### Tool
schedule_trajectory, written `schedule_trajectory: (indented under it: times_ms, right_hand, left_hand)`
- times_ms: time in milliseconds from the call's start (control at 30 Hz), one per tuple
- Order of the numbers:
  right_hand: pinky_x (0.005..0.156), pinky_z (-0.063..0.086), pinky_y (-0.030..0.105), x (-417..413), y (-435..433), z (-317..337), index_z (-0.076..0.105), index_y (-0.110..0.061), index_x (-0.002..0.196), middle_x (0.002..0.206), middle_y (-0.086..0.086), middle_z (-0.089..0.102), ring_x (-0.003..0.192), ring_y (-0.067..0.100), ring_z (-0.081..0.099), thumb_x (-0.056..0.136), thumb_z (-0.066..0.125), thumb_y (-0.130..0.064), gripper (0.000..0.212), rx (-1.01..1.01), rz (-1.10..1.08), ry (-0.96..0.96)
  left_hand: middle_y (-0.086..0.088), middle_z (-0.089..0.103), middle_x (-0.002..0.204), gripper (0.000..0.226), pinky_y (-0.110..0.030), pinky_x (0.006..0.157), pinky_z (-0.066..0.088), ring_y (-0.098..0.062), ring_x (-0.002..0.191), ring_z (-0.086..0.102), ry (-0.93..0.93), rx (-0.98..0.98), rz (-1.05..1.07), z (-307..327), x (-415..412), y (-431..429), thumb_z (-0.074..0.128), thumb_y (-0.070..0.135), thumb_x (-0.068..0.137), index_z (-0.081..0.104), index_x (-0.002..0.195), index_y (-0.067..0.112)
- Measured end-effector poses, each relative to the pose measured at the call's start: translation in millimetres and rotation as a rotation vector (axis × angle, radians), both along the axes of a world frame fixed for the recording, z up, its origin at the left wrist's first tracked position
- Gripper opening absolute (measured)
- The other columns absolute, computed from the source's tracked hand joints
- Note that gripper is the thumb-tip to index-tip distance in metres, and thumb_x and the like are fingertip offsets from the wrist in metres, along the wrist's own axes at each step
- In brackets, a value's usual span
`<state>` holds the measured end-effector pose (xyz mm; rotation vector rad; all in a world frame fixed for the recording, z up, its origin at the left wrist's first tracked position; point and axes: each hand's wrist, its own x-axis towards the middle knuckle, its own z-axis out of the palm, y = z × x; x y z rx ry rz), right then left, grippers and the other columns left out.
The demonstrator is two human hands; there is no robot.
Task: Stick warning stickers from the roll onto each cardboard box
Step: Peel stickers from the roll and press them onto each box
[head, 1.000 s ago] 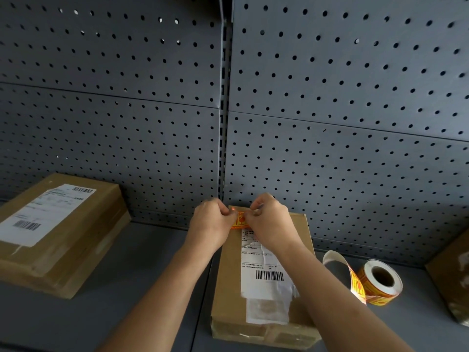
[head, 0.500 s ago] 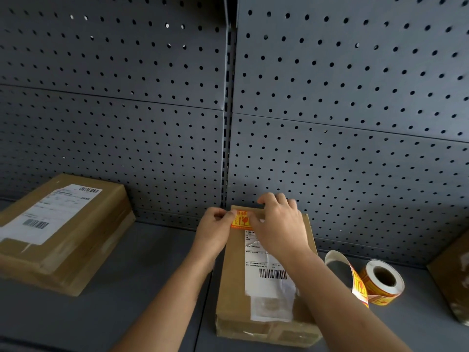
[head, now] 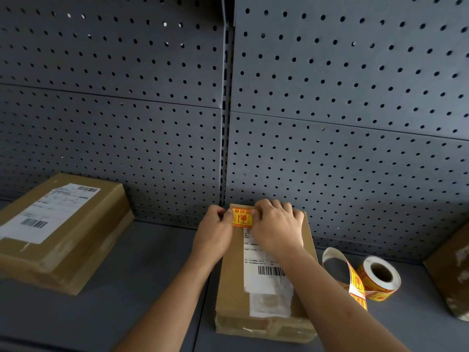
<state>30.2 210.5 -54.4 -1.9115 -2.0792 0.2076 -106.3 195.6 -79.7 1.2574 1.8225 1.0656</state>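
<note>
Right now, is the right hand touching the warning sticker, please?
Touching: the head view shows the right hand pressing the warning sticker along its right edge.

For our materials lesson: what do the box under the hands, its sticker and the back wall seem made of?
Middle box: brown cardboard, matt, with glossy clear tape at its near end.
Sticker: probably coated paper, yellow with red print.
Back wall: likely painted sheet metal, grey, evenly punched holes.

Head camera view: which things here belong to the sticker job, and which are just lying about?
Part of the job: sticker, middle box, left box, right box, sticker roll, left hand, right hand.

Just there: pegboard wall, shelf, shipping label on the middle box.
</note>
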Motion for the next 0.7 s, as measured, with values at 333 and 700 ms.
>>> schedule_trajectory:
  times_ms: [333, 700]
  right_hand:
    - [0.106, 0.025, 0.044, -2.3, 2.5, 0.1, 0.059, -0.03, 0.12, 0.123, -0.004, 0.062, 0.121, 0.022, 0.047, 0.102, 0.031, -0.044, 0.036, 0.007, -0.036, 0.001]
    - [0.107, 0.024, 0.042, 0.5, 1.8, -0.6, 0.061, -0.031, 0.124, 0.125, -0.005, 0.064, 0.122, 0.021, 0.048, 0.102, 0.035, -0.037, 0.035, 0.026, -0.036, 0.039]
  left_hand:
    - [0.002, 0.063, 0.088, 0.033, -0.038, 0.073, 0.049, -0.017, 0.081, 0.062, 0.12, -0.085, -0.022, 3.3, 0.0, 3.9, 0.042, 0.052, 0.101, 0.052, 0.102, 0.021]
    - [0.01, 0.062, 0.101, 0.033, -0.043, 0.089, 0.052, -0.014, 0.094, 0.062, 0.094, -0.115, -0.073, 4.4, -4.1, -5.7, 0.046, 0.057, 0.098, 0.054, 0.111, 0.028]
